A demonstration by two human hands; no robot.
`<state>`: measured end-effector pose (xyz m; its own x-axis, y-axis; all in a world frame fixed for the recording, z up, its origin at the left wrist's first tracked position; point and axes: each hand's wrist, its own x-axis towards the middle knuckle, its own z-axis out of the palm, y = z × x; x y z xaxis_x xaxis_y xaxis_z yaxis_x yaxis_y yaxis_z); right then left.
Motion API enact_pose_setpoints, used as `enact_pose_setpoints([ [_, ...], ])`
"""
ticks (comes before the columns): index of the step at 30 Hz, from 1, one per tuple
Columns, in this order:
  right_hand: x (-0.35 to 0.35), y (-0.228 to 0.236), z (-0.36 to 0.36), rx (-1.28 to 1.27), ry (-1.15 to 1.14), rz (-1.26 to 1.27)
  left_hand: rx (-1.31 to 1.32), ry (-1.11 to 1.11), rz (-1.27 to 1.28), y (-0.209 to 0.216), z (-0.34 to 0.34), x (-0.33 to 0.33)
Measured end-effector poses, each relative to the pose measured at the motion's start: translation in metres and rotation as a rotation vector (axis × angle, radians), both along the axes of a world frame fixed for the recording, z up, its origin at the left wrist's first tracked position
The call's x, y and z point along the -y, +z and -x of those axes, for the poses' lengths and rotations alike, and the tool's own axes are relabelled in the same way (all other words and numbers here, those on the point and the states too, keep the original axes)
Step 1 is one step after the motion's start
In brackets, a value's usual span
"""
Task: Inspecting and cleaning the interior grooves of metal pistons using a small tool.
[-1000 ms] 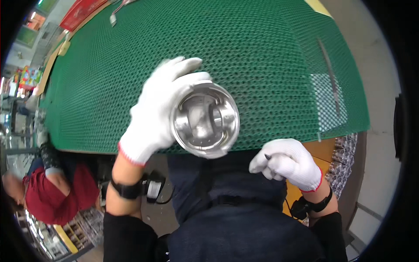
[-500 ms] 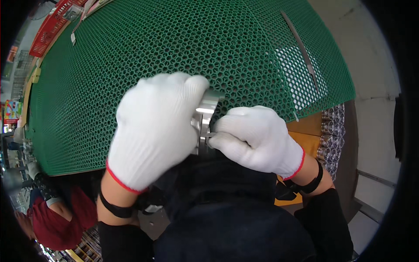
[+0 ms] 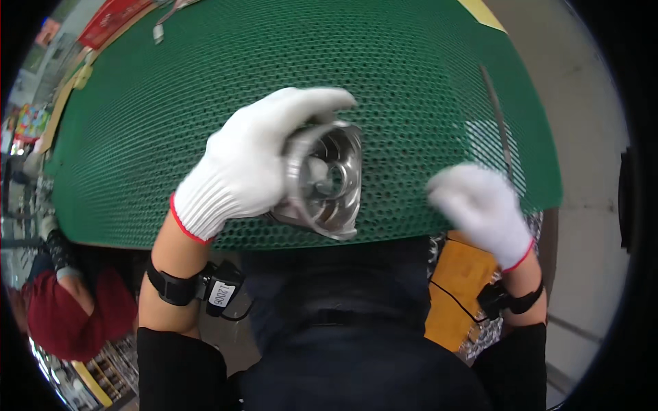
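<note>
My left hand, in a white knitted glove, grips a shiny metal part by its side. This part is hollow and round, with a ring-shaped hub inside and a flared lower edge. It is tilted so that its inside shows, and it is held at the near side of the green mesh mat. Its far wall is slightly blurred. Well to the right, my right hand is gloved too and smeared by motion. Its fingers look bent, but whether they hold anything cannot be made out. The right hand is apart from the metal part.
A long thin metal strip lies on the mat's right side, near a white patch. Yellow-brown cardboard and shiny metal pieces sit below the table's edge. A red basket stands far left; a person in dark red works at the left.
My right hand has let go of the metal part's near side and moved away to the right. The left hand has turned the part so its inside faces up and right.
</note>
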<state>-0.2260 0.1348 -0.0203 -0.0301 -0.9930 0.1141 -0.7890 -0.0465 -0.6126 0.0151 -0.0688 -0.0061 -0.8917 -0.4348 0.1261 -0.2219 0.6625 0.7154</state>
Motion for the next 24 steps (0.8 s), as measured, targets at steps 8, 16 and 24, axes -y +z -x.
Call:
enact_pose_setpoints([
  [8,0.035,-0.032,0.067,-0.557,-0.395,0.044,0.106,0.247,0.603,-0.025,-0.118,-0.035],
  [16,-0.005,-0.028,0.023,-0.524,-0.263,0.374,0.04,0.014,-0.582,0.013,-0.134,-0.085],
  [24,-0.142,-0.075,-0.039,-0.296,-0.332,0.151,0.205,-0.252,0.83,0.011,-0.082,-0.014],
])
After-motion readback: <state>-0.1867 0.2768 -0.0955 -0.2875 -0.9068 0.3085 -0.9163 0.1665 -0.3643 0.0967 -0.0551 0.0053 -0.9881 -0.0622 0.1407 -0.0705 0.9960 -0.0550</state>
